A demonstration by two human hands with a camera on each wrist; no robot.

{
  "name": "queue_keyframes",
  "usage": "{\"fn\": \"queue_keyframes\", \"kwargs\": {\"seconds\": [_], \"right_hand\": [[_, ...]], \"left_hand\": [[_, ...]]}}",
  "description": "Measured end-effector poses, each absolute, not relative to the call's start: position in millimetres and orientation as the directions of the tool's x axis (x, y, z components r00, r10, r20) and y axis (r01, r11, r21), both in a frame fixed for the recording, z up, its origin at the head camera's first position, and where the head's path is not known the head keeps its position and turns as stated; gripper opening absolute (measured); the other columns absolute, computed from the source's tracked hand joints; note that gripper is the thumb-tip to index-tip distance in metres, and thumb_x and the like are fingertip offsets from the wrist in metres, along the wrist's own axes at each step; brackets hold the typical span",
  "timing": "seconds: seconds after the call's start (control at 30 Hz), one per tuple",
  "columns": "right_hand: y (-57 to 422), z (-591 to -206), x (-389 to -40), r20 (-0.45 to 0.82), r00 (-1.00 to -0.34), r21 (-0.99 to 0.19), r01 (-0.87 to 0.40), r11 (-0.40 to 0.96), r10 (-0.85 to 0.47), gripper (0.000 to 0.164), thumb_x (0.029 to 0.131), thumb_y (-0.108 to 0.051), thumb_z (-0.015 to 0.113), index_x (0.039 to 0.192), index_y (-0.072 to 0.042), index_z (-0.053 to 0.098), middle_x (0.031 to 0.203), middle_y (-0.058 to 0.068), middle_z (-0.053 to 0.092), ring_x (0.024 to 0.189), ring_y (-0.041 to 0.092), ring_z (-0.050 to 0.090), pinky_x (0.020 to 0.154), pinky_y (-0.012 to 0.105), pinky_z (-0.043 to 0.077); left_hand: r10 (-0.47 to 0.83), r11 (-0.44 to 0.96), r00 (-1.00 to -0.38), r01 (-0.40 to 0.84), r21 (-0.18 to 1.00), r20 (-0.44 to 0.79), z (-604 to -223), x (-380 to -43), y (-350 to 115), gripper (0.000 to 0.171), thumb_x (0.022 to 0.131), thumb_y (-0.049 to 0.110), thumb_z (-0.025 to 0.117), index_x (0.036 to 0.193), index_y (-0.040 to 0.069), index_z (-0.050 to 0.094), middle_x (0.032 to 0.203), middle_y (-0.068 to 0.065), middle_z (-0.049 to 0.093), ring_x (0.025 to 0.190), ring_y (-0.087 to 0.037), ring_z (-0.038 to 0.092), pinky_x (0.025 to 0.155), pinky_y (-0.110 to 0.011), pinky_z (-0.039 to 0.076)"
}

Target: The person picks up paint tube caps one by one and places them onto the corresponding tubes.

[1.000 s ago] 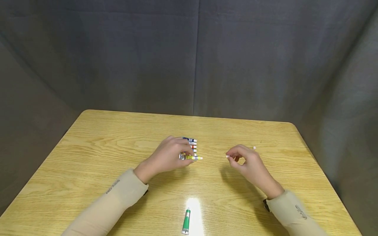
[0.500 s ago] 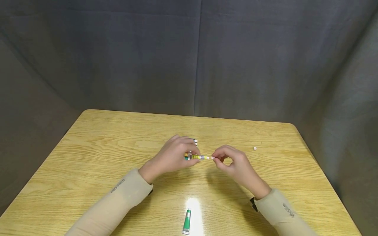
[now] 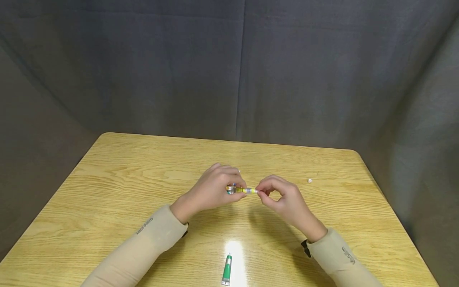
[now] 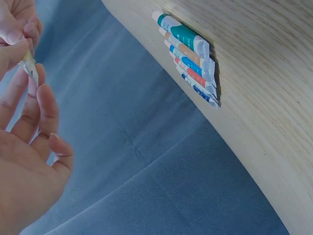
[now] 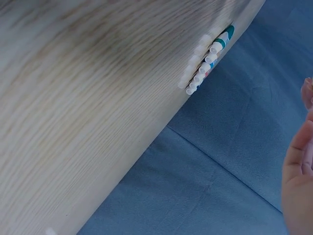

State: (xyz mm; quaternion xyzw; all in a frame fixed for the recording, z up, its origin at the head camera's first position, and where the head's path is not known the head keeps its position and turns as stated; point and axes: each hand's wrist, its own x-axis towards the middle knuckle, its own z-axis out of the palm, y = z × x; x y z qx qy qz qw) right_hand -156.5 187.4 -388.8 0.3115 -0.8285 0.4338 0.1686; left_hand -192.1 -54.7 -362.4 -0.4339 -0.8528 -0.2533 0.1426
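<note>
My left hand point(image 3: 214, 191) pinches a small yellow paint tube point(image 3: 248, 190) between thumb and fingers, its nozzle end pointing right. At that end, the thumb and fingertips of my right hand point(image 3: 285, 196) pinch a tiny white cap, now mostly hidden by them. Cap and nozzle meet or nearly meet; I cannot tell whether the thread has caught. The left wrist view shows the crimped end of the tube point(image 4: 32, 73) between the left fingers. A row of capped paint tubes, including a green one point(image 4: 183, 34), lies on the table, largely behind my left hand in the head view.
Near the front of the wooden table point(image 3: 107, 167) lies a separate green paint tube point(image 3: 226, 269), nozzle pointing away from me. A loose white cap point(image 3: 310, 181) rests to the right of my right hand. Dark cloth point(image 3: 172, 71) hangs behind the table.
My right hand has moved left with the white cap, up to the nozzle of the yellow tube. The left hand has shifted slightly right with the tube, covering more of the row.
</note>
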Motion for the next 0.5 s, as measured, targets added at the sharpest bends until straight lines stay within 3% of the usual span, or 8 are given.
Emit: {"fn": "queue_keyframes", "kwargs": {"seconds": [0.5], "right_hand": [[187.0, -382.5, -152.6, 0.433, -0.843, -0.72, -0.536, 0.44, -0.318, 0.009, 0.097, -0.005, 0.07, 0.101, -0.012, 0.075, 0.094, 0.006, 0.074, 0.08, 0.004, 0.068, 0.068, 0.026, 0.057]], "left_hand": [[0.624, 0.468, -0.532, 0.841, 0.271, 0.572, -362.6, -190.3, -53.5, 0.009, 0.084, 0.025, 0.087, 0.09, 0.019, 0.082, 0.084, 0.009, 0.074, 0.072, -0.009, 0.064, 0.068, -0.023, 0.033]]}}
